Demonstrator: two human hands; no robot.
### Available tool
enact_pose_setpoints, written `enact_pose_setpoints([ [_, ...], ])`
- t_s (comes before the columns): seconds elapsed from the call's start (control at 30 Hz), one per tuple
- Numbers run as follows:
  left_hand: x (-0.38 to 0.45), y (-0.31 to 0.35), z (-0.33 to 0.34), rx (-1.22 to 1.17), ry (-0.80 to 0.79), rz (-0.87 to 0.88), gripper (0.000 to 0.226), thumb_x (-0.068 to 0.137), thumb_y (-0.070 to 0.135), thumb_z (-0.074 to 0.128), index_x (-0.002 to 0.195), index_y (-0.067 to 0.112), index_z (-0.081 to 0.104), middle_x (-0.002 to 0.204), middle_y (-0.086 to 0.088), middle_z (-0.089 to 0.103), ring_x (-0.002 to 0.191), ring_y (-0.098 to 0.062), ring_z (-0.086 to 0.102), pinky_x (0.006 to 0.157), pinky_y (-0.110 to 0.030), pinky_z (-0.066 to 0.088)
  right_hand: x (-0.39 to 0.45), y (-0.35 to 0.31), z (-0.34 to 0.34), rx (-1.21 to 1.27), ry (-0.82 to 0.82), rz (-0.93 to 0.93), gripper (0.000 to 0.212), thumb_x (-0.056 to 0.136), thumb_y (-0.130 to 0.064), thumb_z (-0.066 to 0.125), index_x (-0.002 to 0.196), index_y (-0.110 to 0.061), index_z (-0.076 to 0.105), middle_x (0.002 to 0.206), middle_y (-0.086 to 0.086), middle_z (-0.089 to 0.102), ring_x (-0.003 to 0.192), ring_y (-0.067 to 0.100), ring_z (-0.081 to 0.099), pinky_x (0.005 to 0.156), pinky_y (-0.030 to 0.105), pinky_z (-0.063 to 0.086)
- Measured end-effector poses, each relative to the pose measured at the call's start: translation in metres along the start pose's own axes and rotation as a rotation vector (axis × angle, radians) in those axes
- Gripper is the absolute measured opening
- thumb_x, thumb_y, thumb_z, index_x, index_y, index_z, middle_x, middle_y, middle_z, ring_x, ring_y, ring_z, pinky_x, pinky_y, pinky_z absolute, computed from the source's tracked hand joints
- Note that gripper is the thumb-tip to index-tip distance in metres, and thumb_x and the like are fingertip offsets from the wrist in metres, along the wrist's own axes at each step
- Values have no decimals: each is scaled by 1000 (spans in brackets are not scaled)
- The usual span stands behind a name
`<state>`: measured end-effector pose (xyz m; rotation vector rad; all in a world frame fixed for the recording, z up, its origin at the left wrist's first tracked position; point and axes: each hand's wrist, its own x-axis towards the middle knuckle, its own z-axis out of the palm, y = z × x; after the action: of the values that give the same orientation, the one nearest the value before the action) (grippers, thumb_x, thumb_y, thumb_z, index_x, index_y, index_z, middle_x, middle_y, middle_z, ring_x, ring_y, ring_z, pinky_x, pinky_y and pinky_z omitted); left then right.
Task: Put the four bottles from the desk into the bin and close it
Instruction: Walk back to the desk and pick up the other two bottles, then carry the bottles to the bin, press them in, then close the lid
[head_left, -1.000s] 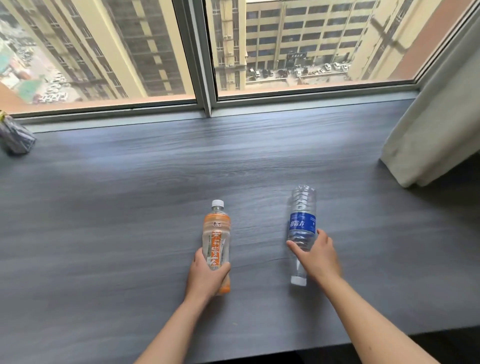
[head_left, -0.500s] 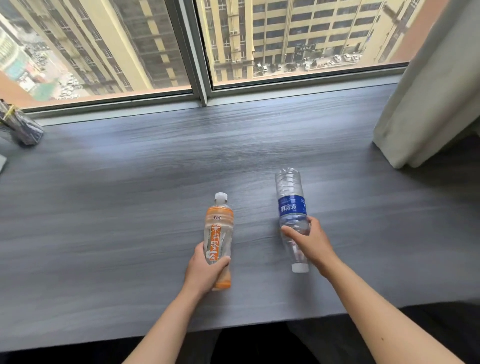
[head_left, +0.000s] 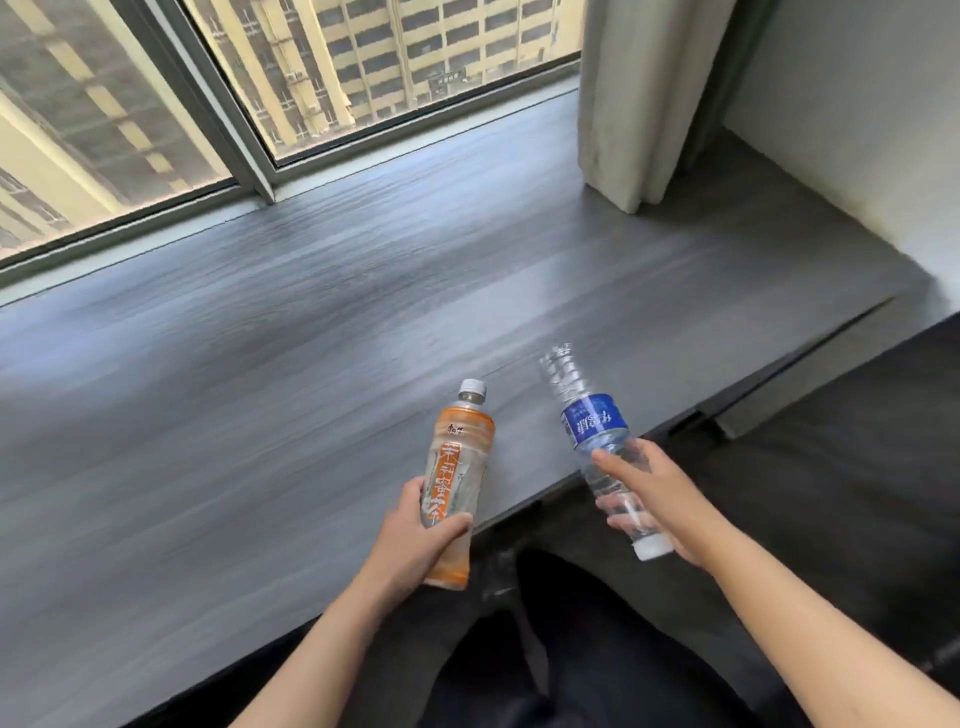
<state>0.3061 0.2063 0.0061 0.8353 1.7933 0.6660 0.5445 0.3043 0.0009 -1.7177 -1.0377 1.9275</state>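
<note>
My left hand (head_left: 415, 540) grips the lower half of an orange-labelled bottle (head_left: 460, 467) with a white cap pointing away from me. My right hand (head_left: 660, 499) holds a clear water bottle (head_left: 592, 431) with a blue label, its white cap end down by my palm and its base pointing up and away. Both bottles are lifted off the grey wooden desk (head_left: 311, 364), near its front edge. No bin is in view.
A large window (head_left: 260, 78) runs along the back of the desk. A beige curtain (head_left: 639, 104) hangs at the back right beside a white wall (head_left: 857, 104). Dark floor and my dark trousers (head_left: 571, 649) lie below the desk edge.
Both hands have lifted their bottles off the desk and pulled them back toward its front edge. The view has swung to the right and down.
</note>
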Motion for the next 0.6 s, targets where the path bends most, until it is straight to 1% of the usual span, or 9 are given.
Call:
enact_pose_setpoints([
  [0.07, -11, -9, 4, 47, -60, 39, 40, 79, 28, 68, 112, 25, 46, 103, 5, 61, 94, -11, 61, 82, -30, 52, -24, 25, -10, 58, 62, 8, 41, 80, -32, 69, 114, -24, 48, 92, 1, 63, 69, 21, 61, 49, 27, 52],
  [0.13, -20, -15, 11, 109, -122, 68, 43, 78, 36, 68, 114, 26, 47, 103, 9, 62, 93, -6, 61, 80, -27, 52, -49, 54, -21, 102, 150, 27, 39, 80, -29, 69, 113, -25, 49, 90, 1, 63, 66, 21, 59, 47, 25, 51],
  [0.2, -27, -21, 20, 215, -183, 88, 48, 76, 44, 67, 116, 28, 46, 103, 12, 62, 91, -4, 61, 78, -26, 52, -72, 85, -34, 112, 227, 60, 40, 78, -29, 72, 111, -28, 50, 88, 2, 62, 57, 17, 56, 44, 23, 47],
  [0.23, -29, -24, 23, 266, -205, 97, 49, 75, 46, 67, 116, 29, 46, 103, 12, 62, 91, -4, 61, 79, -27, 52, -82, 100, -39, 110, 255, 81, 40, 77, -29, 73, 109, -29, 50, 86, 3, 61, 51, 15, 53, 42, 22, 43],
  [0.3, -31, -26, 35, 380, -249, 130, 51, 74, 49, 66, 116, 28, 47, 102, 12, 62, 90, -5, 62, 82, -31, 54, -102, 132, -53, 109, 324, 124, 41, 76, -27, 74, 109, -29, 50, 85, 5, 59, 47, 13, 49, 39, 20, 38],
  [0.33, -31, -27, 42, 444, -265, 156, 52, 73, 49, 66, 116, 27, 47, 101, 12, 62, 89, -6, 62, 81, -31, 54, -113, 148, -61, 111, 360, 139, 42, 76, -27, 74, 110, -28, 49, 84, 6, 58, 47, 14, 48, 38, 19, 37],
  [0.43, -31, -27, 66, 604, -317, 213, 57, 72, 50, 66, 119, 25, 45, 95, 15, 57, 83, -5, 58, 73, -24, 50, -140, 195, -82, 118, 448, 191, 45, 75, -28, 74, 112, -25, 49, 79, 7, 58, 47, 15, 46, 37, 19, 34],
  [0.6, -31, -26, 112, 831, -371, 200, 59, 71, 52, 65, 119, 25, 43, 97, 12, 59, 89, -12, 61, 81, -35, 53, -179, 263, -116, 180, 549, 310, 45, 77, -30, 73, 114, -21, 49, 69, 7, 55, 40, 13, 40, 33, 16, 29],
])
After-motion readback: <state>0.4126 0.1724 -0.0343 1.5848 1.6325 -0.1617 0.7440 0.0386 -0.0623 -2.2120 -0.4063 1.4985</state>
